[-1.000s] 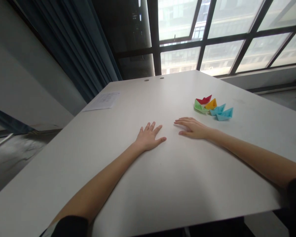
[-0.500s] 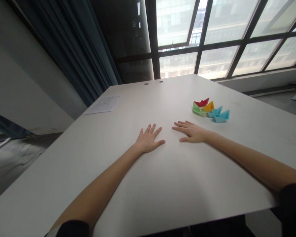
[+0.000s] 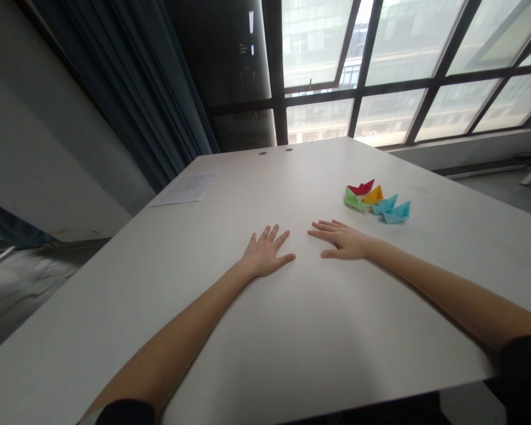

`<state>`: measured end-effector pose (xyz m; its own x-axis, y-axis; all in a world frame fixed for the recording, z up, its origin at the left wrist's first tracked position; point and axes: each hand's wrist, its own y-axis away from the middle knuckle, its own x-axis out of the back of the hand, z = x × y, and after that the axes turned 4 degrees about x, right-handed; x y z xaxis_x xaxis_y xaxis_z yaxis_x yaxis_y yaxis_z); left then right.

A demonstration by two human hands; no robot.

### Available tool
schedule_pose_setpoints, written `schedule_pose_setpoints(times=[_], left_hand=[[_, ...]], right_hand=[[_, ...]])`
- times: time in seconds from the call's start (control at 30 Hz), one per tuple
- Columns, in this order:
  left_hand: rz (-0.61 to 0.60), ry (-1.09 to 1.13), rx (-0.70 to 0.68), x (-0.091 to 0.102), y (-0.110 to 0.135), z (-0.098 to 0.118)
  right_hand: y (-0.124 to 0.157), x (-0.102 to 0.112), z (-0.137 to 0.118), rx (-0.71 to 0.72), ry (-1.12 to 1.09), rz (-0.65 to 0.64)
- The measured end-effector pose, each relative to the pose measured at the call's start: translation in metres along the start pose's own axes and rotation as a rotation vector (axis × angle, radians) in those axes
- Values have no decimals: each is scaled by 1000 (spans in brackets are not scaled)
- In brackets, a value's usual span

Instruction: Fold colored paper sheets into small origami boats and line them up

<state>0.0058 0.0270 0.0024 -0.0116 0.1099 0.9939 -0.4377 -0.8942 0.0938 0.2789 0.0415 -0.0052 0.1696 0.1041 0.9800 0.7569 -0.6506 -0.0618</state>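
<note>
My left hand [image 3: 264, 255] lies flat on the white table [image 3: 256, 330], fingers spread and holding nothing. To its right my right hand [image 3: 343, 241] also rests palm down with the fingers stretched out, a gap between the two. Just beyond my right hand sits a cluster of folded paper boats: a red paper boat [image 3: 361, 188] at the back, a green paper boat [image 3: 355, 201], a yellow paper boat [image 3: 373, 195], and two blue paper boats, one blue boat [image 3: 384, 205] behind the nearer blue boat [image 3: 397, 213]. Neither hand touches them.
A printed sheet of paper [image 3: 184, 189] lies by the table's left edge. Two round dark spots [image 3: 262, 153] show near the far edge. Behind stand a blue curtain [image 3: 159, 88] and framed windows [image 3: 318, 118].
Both hands stay flat in the same place on the table, and the paper boats have not moved. Only the camera view has tilted slightly.
</note>
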Motion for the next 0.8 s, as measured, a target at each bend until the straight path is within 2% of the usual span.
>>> schedule_pose_setpoints(times=[0.8], left_hand=[[0, -3, -2, 1, 2, -3]], right_hand=[[-2, 1, -3, 0, -2, -11]])
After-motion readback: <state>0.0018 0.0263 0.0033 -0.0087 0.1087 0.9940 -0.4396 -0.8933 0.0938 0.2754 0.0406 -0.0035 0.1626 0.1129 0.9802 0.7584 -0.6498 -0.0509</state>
